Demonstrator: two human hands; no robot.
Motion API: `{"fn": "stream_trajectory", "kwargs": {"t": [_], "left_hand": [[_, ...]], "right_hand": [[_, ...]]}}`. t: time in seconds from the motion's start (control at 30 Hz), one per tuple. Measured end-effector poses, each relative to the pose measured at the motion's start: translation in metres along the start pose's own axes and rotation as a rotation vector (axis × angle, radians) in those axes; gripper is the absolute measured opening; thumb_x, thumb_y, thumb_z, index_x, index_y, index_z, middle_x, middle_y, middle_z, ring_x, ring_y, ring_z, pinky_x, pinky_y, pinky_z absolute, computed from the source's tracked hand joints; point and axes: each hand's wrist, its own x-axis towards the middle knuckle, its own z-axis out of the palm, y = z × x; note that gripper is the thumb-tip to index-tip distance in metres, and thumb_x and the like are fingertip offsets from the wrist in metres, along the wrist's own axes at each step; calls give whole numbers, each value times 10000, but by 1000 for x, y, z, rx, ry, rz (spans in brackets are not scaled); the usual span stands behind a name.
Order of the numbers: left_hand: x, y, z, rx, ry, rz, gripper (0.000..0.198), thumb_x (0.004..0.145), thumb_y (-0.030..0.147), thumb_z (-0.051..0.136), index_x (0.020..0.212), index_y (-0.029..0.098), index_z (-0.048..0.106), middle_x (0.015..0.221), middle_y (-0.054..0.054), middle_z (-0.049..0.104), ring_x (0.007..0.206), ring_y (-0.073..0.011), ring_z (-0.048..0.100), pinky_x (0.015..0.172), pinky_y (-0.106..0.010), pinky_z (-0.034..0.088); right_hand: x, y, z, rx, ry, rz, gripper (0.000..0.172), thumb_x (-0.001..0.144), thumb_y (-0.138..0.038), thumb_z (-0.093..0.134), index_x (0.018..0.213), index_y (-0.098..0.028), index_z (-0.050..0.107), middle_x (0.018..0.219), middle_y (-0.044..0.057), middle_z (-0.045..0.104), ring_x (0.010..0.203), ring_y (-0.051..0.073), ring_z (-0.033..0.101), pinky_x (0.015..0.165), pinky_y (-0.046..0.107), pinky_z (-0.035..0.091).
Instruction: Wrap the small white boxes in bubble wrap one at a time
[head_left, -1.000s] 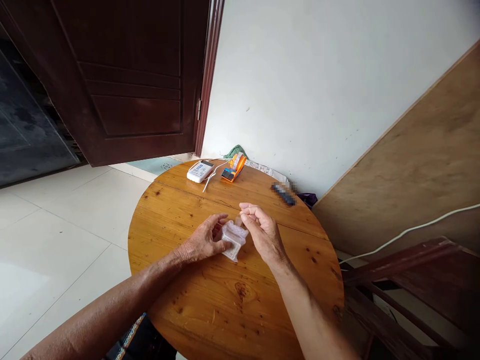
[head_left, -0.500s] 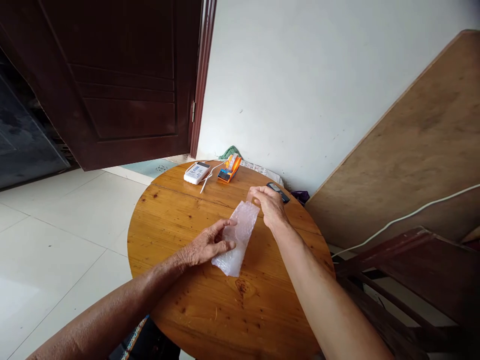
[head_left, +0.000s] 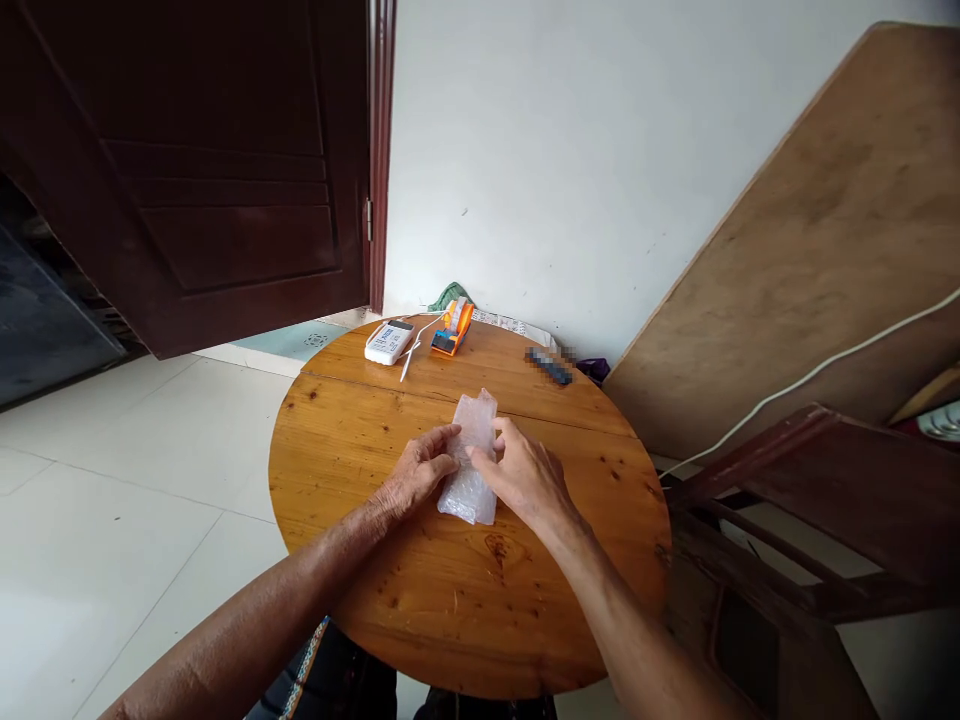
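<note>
A flat packet of clear bubble wrap (head_left: 466, 490) lies lengthwise near the middle of the round wooden table. Along its left edge, my left hand (head_left: 420, 467) grips it with thumb and fingers. My right hand (head_left: 525, 470) is at the right edge, its thumb on top of the wrap and its fingers curled at the side. A thin clear strip (head_left: 486, 398) sticks out past the packet's far end. What the wrap encloses, if anything, cannot be made out.
At the table's (head_left: 352, 430) far side are a white box-shaped device (head_left: 388, 342) with a cable, an orange tape dispenser (head_left: 454, 328) and a dark, partly blurred handset-like object (head_left: 549, 365). A wall is behind; a dark wooden chair (head_left: 825, 500) stands at right.
My right hand has left the packet's far end, where it held a clear strip, and come down to the right edge. The packet lies straighter. The camera view has shifted slightly.
</note>
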Motion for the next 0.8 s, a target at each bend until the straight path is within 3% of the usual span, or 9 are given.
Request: {"fn": "stream_trajectory", "kwargs": {"t": [0.07,0.17,0.3,0.43,0.53,0.6,0.73,0.8], "left_hand": [[1,0,-1,-24,21,33,633,659,214,643,1275,88,568,1107,-110,693,980,-219,638,878,-323,499],[1,3,-3,55,55,70,599,707,321,691,1251,95,582,1143,-129,660,998,-230,635,880,-336,508],[-3,9,-5,425,171,238,567,690,475,756,1148,159,646,1231,-123,544,1046,-250,581,844,-349,514],[-4,5,-6,629,199,274,526,683,405,757,1148,191,634,974,-42,579,858,-185,569,790,-325,500],[0,1,-8,530,152,188,375,712,291,673,1063,167,629,717,31,544,633,-119,508,621,-249,447],[0,2,-8,450,134,156,305,738,312,637,998,152,629,649,43,512,582,-107,477,577,-235,409],[-7,11,-4,558,150,234,437,723,461,695,1031,153,657,782,-3,566,686,-139,528,640,-257,425],[-10,12,-2,666,148,291,476,670,444,742,1055,172,672,865,-20,578,734,-152,543,665,-265,434]], "right_hand": [[2,7,4,12,-13,40,88,752,-308,595,760,-248,658,604,1,626,567,189,560,563,291,335],[7,24,6,211,28,76,186,777,-313,527,648,-225,628,552,-8,581,543,173,531,547,281,340],[9,37,11,475,125,104,236,772,-395,548,674,-197,634,557,-24,539,547,144,475,541,260,355],[4,39,19,569,120,105,230,759,-400,577,679,-193,639,598,-21,556,589,140,475,569,258,376],[2,40,19,611,127,125,233,761,-410,586,692,-195,644,600,-22,550,586,139,466,563,257,370],[1,40,16,632,132,133,234,760,-414,590,700,-195,643,599,-24,543,580,137,459,561,256,363],[1,37,12,674,104,112,232,765,-412,602,690,-195,631,599,-29,532,579,132,449,559,253,353],[2,34,13,685,92,90,239,774,-416,606,686,-195,627,598,-30,523,578,130,442,551,251,345]]}}
